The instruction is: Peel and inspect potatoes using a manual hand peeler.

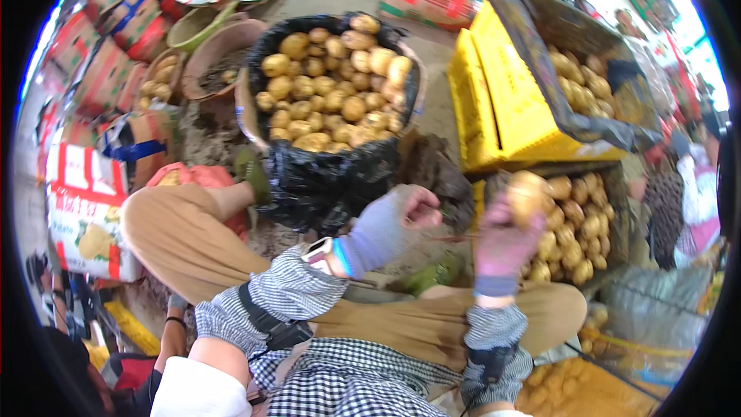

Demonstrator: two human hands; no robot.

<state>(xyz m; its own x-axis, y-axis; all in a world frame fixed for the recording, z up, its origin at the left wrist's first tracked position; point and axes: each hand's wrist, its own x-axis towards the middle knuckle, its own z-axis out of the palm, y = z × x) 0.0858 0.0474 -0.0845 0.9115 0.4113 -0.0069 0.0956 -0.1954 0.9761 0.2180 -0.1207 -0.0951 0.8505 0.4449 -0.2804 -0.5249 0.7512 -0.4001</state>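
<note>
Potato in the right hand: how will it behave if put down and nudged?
The potato will probably roll, given its rounded outline. It is likely stiff: no dent shows where the right hand grips it. Its skin looks fairly smooth, so it may slip a little, though blur hides fine texture.

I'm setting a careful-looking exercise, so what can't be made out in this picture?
In the head view:
Held potato: its underside is hidden by the right hand.
Left hand: its inner palm is hidden by curled fingers.
Black-lined tub: its bottom is hidden by top potatoes.
Watch: its face is too small to read.
Lower-right potatoes: cut off by the lower edge.
</note>
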